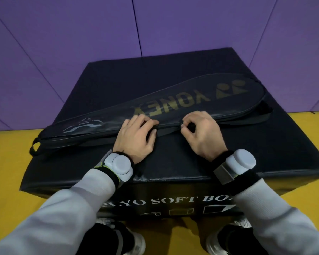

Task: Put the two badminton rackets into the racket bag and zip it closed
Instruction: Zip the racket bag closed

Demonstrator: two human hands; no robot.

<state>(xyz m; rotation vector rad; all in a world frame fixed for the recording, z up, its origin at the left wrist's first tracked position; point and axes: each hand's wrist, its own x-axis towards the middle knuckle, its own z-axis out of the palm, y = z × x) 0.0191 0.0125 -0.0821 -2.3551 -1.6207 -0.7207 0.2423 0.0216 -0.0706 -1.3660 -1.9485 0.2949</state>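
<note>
Head view: left hand point(136, 138) grips racket bag point(173, 100) at near edge, right hand point(201, 134) pinches zip pull point(182, 126); I'd keep seam taut, pulling steadily.

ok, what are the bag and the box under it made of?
The bag looks like woven synthetic fabric, matte black with gold print. It sags and creases softly along its seam. The box is likely foam under vinyl or faux leather: faint sheen, rounded and dented edges, and "SOFT" printed on its side.
</note>
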